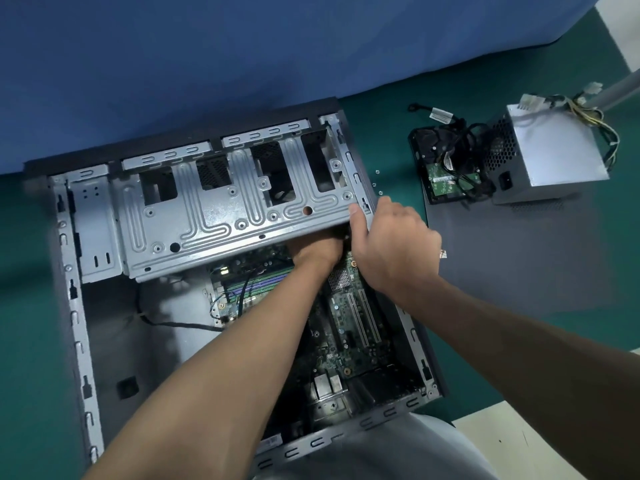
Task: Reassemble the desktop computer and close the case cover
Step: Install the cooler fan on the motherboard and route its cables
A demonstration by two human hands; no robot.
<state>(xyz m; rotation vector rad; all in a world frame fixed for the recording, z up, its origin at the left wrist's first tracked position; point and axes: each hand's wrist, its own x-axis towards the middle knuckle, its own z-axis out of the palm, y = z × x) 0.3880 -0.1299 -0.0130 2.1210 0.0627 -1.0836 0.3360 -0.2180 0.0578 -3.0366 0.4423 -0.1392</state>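
Open case (74,306) on its side on the green surface. My right hand (391,247) grips the drive cage (207,209) at its right end, thumb on top. My left hand (318,251) reaches under the cage; its fingers are hidden, so I cannot tell its grip.

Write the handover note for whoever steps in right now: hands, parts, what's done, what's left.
Left hand: reaches under the drive cage; its fingers are hidden.
Right hand: grips the cage's right corner, thumb on top.
Parts: motherboard sits in the open case. Power supply and hard drive lie outside, to the right. Loose screws lie beside the case. Dark panel, likely the cover, lies right of the case.
Done: motherboard is in.
Left: power supply, hard drive, cables, cover.
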